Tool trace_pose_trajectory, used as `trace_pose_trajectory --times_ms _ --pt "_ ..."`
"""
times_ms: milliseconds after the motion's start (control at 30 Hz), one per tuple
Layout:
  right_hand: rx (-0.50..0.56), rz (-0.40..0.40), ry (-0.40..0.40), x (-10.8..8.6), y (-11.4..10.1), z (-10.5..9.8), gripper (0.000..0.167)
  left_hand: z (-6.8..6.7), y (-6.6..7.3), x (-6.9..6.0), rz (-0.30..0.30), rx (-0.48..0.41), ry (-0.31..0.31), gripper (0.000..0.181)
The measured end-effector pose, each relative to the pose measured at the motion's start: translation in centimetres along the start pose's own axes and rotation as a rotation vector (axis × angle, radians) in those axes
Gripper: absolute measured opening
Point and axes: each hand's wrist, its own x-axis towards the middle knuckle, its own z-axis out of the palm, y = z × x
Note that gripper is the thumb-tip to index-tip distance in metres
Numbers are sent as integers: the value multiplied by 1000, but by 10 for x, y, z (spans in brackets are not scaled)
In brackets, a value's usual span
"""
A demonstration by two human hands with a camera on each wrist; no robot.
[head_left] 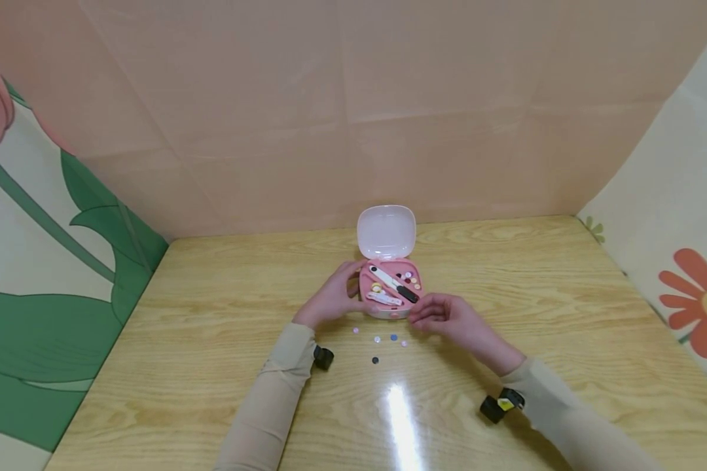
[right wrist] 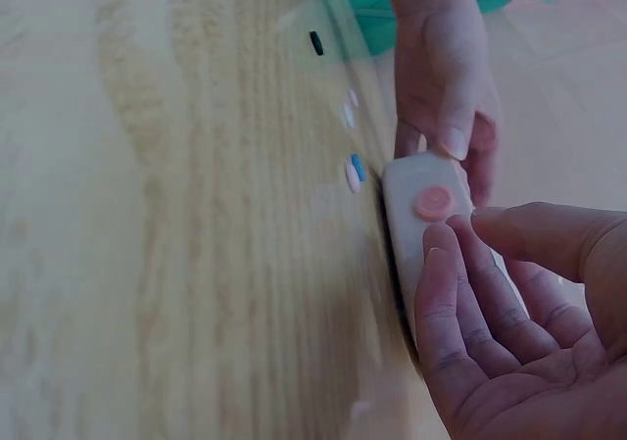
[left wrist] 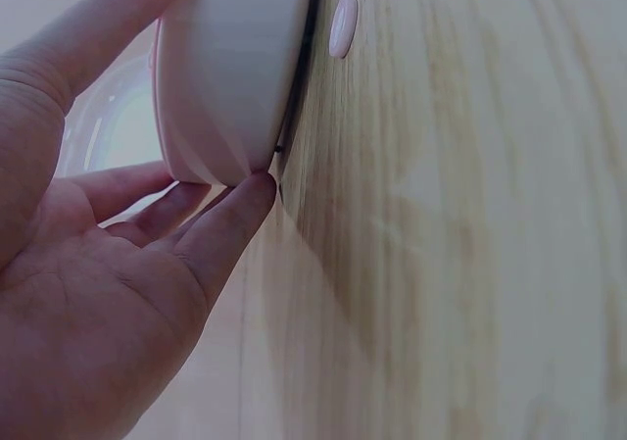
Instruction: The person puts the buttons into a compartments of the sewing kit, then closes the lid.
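**Free lane at 2 o'clock, hands and lid on other sides**

Clock centred on the pink case, seen from the head view. The raised lid bars 12, with the backdrop just behind. The left hand blocks 9, gripping the case; the right hand crowds 4. Bare tabletop leaves a passage from 2 to 3. From 6, a hand could come between the forearms, above the scattered buttons.

Pink/wht case, blk btn, blue btn, lt-brn wood-grain tbl, beige sleeves
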Motion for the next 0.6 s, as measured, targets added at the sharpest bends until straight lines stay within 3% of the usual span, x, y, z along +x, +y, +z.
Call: trace_pose_trajectory --times_ms 367,600 --pt "-36 9 -38 2 6 4 24 1 15 -6 -5 -44 -14 93" --pt "-45 -11 -79 2 8 6 26 1 6 -2 -7 -13 -4 97"
